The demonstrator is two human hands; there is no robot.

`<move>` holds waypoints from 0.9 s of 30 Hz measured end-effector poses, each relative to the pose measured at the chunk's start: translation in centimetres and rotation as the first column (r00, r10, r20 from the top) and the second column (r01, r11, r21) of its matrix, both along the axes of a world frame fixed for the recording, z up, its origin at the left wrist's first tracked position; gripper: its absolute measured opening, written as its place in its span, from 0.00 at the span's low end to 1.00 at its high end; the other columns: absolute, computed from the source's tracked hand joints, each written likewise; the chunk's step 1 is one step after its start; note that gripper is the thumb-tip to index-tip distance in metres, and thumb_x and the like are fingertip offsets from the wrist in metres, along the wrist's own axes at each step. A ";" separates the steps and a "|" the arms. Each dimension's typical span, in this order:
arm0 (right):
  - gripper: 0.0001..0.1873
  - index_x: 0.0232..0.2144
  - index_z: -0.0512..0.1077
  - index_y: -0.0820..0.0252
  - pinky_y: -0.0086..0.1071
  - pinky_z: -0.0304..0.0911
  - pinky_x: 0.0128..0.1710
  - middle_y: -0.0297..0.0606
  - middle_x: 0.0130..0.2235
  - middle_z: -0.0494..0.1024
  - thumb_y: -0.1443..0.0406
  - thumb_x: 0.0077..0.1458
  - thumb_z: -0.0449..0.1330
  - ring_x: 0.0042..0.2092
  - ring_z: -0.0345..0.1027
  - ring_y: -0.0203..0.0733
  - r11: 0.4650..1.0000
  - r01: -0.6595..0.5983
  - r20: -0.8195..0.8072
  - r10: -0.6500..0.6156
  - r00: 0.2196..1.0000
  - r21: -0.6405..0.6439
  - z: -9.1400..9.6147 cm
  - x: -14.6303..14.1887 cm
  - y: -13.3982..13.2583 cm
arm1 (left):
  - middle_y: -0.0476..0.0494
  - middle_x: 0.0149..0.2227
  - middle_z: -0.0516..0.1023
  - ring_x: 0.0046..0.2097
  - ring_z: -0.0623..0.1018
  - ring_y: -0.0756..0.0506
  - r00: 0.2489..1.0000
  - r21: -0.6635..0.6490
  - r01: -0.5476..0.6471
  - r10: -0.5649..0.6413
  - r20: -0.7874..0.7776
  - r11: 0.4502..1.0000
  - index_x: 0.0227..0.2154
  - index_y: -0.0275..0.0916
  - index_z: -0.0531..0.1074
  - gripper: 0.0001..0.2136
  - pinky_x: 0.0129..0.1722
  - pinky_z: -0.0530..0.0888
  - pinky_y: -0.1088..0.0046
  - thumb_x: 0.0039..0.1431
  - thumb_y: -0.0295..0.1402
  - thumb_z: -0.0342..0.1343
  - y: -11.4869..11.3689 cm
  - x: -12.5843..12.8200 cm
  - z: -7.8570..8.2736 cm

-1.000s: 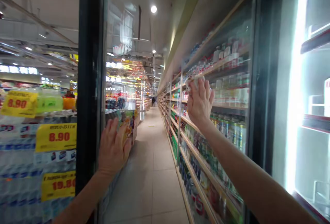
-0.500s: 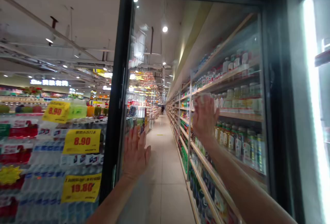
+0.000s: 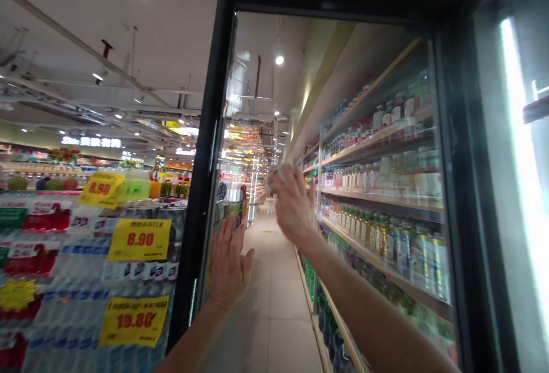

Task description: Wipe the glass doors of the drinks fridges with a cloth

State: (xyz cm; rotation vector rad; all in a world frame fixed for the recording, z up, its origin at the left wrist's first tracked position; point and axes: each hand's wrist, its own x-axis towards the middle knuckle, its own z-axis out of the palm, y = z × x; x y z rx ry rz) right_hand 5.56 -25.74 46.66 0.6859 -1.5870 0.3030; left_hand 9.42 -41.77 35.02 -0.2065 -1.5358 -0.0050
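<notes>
A glass door (image 3: 261, 281) in a dark frame (image 3: 205, 150) stands swung out in front of me. My left hand (image 3: 227, 261) lies flat against the glass beside the frame's left side, fingers stretched, holding nothing. Higher up and to the right, my right hand (image 3: 294, 204) presses a small pale wad, seemingly a cloth (image 3: 278, 171), to the pane. The cloth shows only at the fingertips; the palm and fingers cover the rest.
Shelves of bottled drinks (image 3: 386, 233) show through the glass on the right. Shrink-wrapped bottle packs (image 3: 77, 258) with yellow price signs (image 3: 139, 239) are stacked on the left. A bright light strip (image 3: 521, 178) runs down the cabinet at far right.
My right hand has slid left across the glass with the cloth, from before the shelves to the pane's middle. My left hand stays at the same spot on the pane. The view has shifted slightly.
</notes>
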 end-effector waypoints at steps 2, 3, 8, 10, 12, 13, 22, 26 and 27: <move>0.23 0.56 0.60 0.47 0.53 0.37 0.62 0.31 0.64 0.54 0.66 0.59 0.47 0.66 0.38 0.46 0.968 -0.053 -0.054 0.069 0.996 0.244 -0.6 0.9 -2.4 | 0.34 0.64 0.51 0.65 0.50 0.38 1.000 -0.024 -0.011 0.011 -0.027 1.000 0.62 0.37 0.44 0.27 0.60 0.56 0.52 0.61 0.32 0.44 -0.2 0.0 0.0; 0.22 0.56 0.60 0.46 0.52 0.36 0.62 0.29 0.63 0.55 0.65 0.59 0.47 0.66 0.38 0.45 0.949 -0.064 -0.082 0.093 0.992 0.307 -0.9 1.1 -2.9 | 0.34 0.63 0.51 0.65 0.51 0.39 0.999 -0.054 -0.015 0.014 -0.030 0.998 0.62 0.36 0.44 0.27 0.60 0.56 0.54 0.61 0.32 0.44 -0.4 0.1 0.1; 0.23 0.55 0.61 0.45 0.53 0.37 0.61 0.32 0.63 0.56 0.66 0.58 0.47 0.65 0.43 0.46 0.992 0.066 -0.035 -0.071 0.997 -0.105 -0.6 -1.6 5.4 | 0.36 0.63 0.54 0.64 0.52 0.40 1.000 -0.120 -0.005 0.005 -0.005 0.993 0.62 0.36 0.45 0.29 0.60 0.57 0.58 0.60 0.30 0.47 -1.3 1.3 0.5; 0.22 0.56 0.62 0.51 0.56 0.40 0.59 0.40 0.63 0.56 0.63 0.60 0.45 0.64 0.44 0.50 0.915 0.180 0.076 -0.163 0.984 -0.362 -0.7 -3.2 11.7 | 0.35 0.63 0.53 0.64 0.52 0.40 1.000 -0.091 -0.003 0.002 -0.007 0.996 0.62 0.37 0.45 0.29 0.60 0.57 0.57 0.59 0.30 0.47 -0.7 1.7 0.7; 0.24 0.57 0.61 0.60 0.59 0.43 0.57 0.48 0.63 0.55 0.61 0.59 0.44 0.64 0.44 0.55 0.802 0.250 0.165 -0.190 0.968 -0.543 -1.6 -4.4 16.7 | 0.36 0.63 0.54 0.65 0.52 0.40 1.000 -0.094 -0.012 0.010 -0.021 0.996 0.62 0.38 0.47 0.28 0.61 0.54 0.55 0.59 0.32 0.47 0.5 1.7 0.8; 0.25 0.57 0.61 0.62 0.60 0.44 0.57 0.51 0.62 0.55 0.61 0.60 0.43 0.64 0.44 0.56 0.754 0.270 0.190 -0.194 0.963 -0.600 -2.2 -4.8 18.2 | 0.37 0.62 0.56 0.64 0.53 0.40 1.000 -0.103 -0.011 0.009 -0.019 0.995 0.61 0.40 0.49 0.27 0.61 0.52 0.53 0.60 0.34 0.47 1.3 1.6 0.9; 0.22 0.56 0.62 0.53 0.53 0.45 0.59 0.43 0.62 0.58 0.62 0.60 0.43 0.64 0.46 0.49 0.905 0.238 0.062 -0.232 0.971 -0.352 -5.0 -4.3 17.9 | 0.41 0.59 0.63 0.64 0.53 0.40 0.998 -0.116 0.016 -0.008 0.068 0.993 0.60 0.47 0.52 0.25 0.62 0.45 0.50 0.61 0.43 0.45 4.3 1.3 0.9; 0.24 0.58 0.59 0.54 0.54 0.47 0.57 0.45 0.63 0.56 0.63 0.60 0.43 0.65 0.43 0.51 0.874 0.224 0.055 -0.222 0.973 -0.432 -5.5 -2.9 13.9 | 0.40 0.59 0.62 0.64 0.53 0.40 0.998 -0.120 0.012 -0.004 0.065 0.993 0.61 0.47 0.51 0.26 0.62 0.46 0.49 0.61 0.42 0.46 3.9 1.1 0.8; 0.24 0.58 0.58 0.52 0.52 0.45 0.59 0.41 0.63 0.55 0.64 0.59 0.44 0.65 0.41 0.49 0.941 0.193 0.013 -0.197 0.980 -0.279 -6.1 -2.4 12.6 | 0.40 0.59 0.62 0.64 0.53 0.40 0.998 -0.119 0.009 -0.002 0.064 0.993 0.61 0.47 0.51 0.26 0.62 0.46 0.49 0.61 0.42 0.46 3.8 1.0 0.8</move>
